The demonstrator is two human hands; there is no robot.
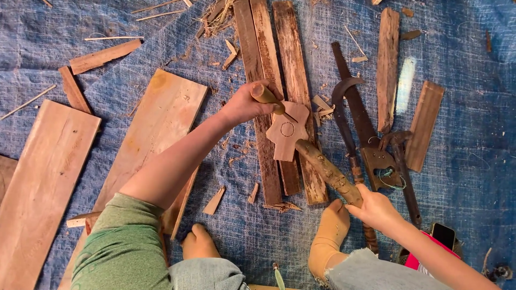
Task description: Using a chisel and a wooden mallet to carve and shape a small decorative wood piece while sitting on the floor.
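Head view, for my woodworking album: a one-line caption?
Left hand holds a chisel on a wooden cutout; right hand swings a stick.

Soft daylight is falling evenly over the whole scene.

Shadows are lying short and faint under the left hand (244,104) gripping a chisel handle and under the right hand (376,208) gripping the wooden club. Just right of the grips, a pale glare patch is shining on the blue tarp (407,80). Focus is holding sharp around both grips; edges are bending slightly outward, and nothing is smearing.
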